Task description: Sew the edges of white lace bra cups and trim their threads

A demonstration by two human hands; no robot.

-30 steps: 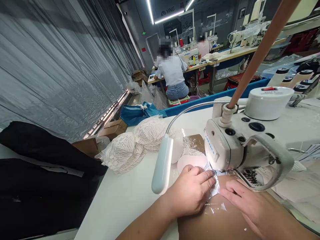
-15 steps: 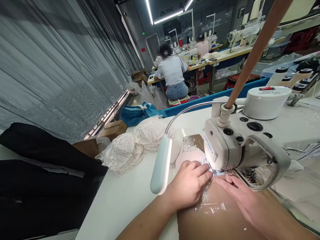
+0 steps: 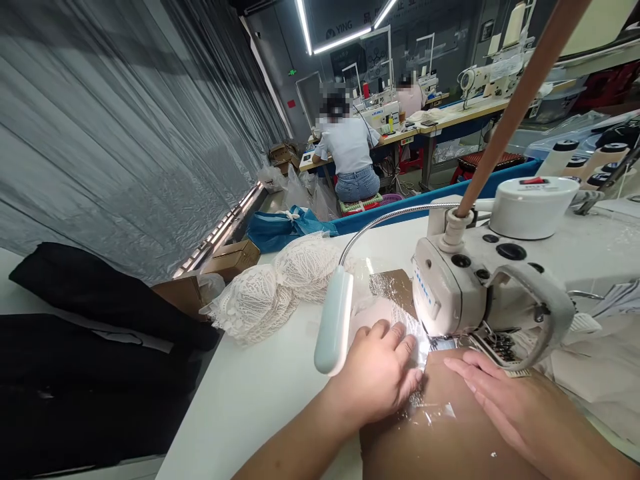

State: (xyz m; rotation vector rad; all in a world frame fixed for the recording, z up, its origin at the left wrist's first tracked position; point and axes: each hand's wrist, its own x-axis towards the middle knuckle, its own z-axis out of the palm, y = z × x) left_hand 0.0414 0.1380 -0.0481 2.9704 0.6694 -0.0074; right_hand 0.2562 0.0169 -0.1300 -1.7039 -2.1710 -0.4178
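Note:
My left hand lies on a pale pink bra cup piece with white lace, to the left of the sewing machine head. Its fingers are apart and slightly bent, pressing from above. On the brown board in front of the machine, my right hand rests with its fingers stretched out, close to the needle area. The machine head hides the needle itself. Clear tape shines on the board between my hands.
A gooseneck lamp hangs just left of my left hand. White lace bra cups are piled on the white table. Thread cones stand at the right. Black cloth lies at the left. A co-worker sits farther back.
The left hand has drawn slightly back from the needle area, uncovering more lace. My right hand has shifted a little to the right. The view has moved slightly.

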